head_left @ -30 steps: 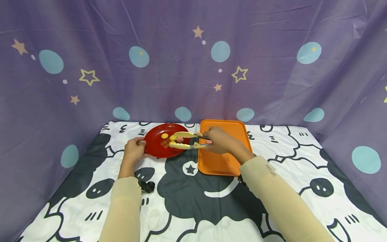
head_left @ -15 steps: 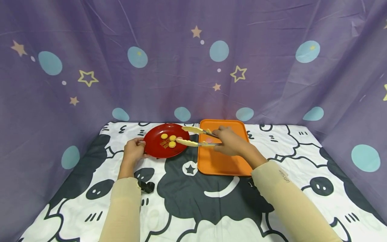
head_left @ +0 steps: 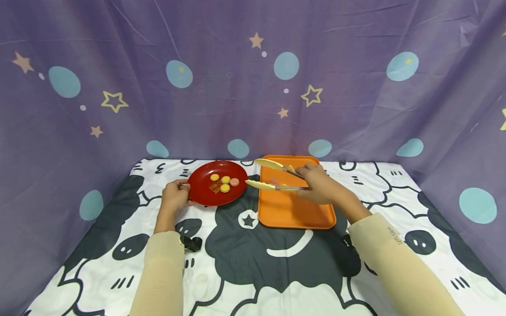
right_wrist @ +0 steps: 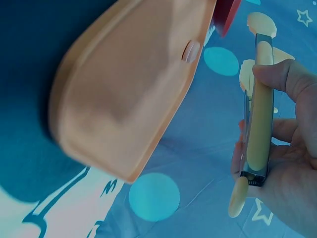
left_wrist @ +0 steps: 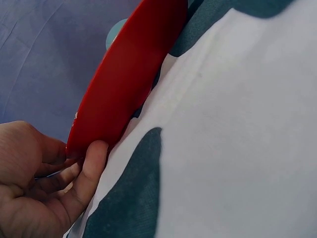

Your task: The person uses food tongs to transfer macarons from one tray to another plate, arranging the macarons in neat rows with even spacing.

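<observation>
My left hand grips the left rim of a red plate, thumb on top and fingers beneath in the left wrist view. On the plate lie several yellow macaron-like rounds and one pink round at the right side. With my right hand I hold tongs with cream-coloured tips; their arms stand spread, with nothing between them. They hover over an orange tray. Another pink round sits on that tray, partly seen between the tong arms in the head view.
A black-and-white cartoon cloth covers the table. Behind it hangs a purple curtain with stars and blue spots. Plate and tray lie side by side, a narrow strip of cloth between them.
The tongs have spread and let go of a pink round on the plate. My right hand has moved right with them, over the tray. My left hand keeps its place on the rim.
</observation>
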The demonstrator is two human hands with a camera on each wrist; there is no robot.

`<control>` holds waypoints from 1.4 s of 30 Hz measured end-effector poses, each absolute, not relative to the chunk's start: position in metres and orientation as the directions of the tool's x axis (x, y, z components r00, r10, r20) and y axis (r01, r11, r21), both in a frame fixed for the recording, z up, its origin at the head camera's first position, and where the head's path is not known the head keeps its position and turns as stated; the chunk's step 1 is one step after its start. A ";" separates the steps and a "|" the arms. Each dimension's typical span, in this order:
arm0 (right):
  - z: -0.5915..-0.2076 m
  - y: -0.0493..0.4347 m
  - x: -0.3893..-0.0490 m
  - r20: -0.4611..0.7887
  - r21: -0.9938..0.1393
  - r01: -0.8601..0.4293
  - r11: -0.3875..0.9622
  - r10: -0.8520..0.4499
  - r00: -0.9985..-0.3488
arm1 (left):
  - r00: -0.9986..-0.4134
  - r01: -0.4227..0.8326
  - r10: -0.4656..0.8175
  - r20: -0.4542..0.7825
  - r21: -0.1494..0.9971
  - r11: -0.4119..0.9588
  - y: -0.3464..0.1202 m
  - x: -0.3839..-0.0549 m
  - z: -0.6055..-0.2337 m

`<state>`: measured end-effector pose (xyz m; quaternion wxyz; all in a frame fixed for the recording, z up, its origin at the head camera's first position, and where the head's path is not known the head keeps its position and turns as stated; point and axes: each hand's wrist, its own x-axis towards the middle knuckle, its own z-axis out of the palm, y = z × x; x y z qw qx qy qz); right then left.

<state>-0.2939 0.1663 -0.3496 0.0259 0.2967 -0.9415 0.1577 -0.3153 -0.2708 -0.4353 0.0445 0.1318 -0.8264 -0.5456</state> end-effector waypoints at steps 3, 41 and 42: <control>-0.351 0.175 -0.294 0.145 -0.286 -0.551 0.784 -0.533 -0.834 | -0.960 -0.174 -0.270 -0.073 0.913 0.369 -0.269 -0.315 -0.434; -0.374 0.225 -0.301 0.084 -0.278 -0.556 0.783 -0.557 -0.826 | -0.958 -0.182 -0.273 -0.085 0.917 0.355 -0.269 -0.314 -0.432; -0.375 0.225 -0.302 0.090 -0.280 -0.566 0.776 -0.565 -0.820 | -0.957 -0.187 -0.276 -0.088 0.916 0.356 -0.269 -0.314 -0.432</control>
